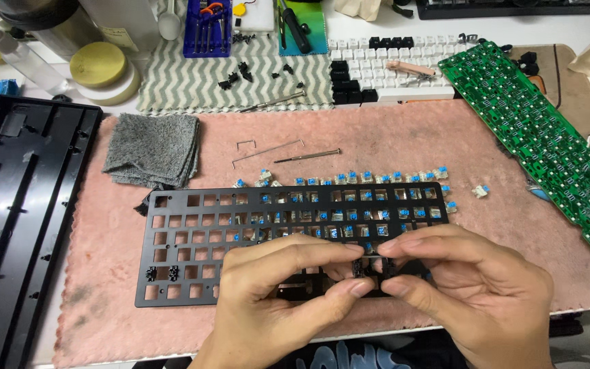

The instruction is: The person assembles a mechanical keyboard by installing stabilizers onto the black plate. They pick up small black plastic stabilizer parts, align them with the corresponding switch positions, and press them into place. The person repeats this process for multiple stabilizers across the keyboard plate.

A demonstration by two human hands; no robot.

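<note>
A black keyboard switch plate (192, 236) with a grid of square holes lies on a pink mat (390, 147). Several blue-stemmed key switches (349, 179) lie under and beyond its far edge. My left hand (274, 301) and my right hand (466, 290) meet over the plate's near edge. Their thumbs and forefingers pinch a small black part (370, 266) at the plate; its exact shape is hidden by the fingers. One loose switch (481, 191) sits apart at the right.
A black keyboard case (15, 205) lies at the left and a green circuit board (548, 140) at the right. A grey cloth (153, 150), wire stabiliser bars (268, 150), a small screwdriver (308, 156) and rows of white and black keycaps (390, 68) lie beyond the plate.
</note>
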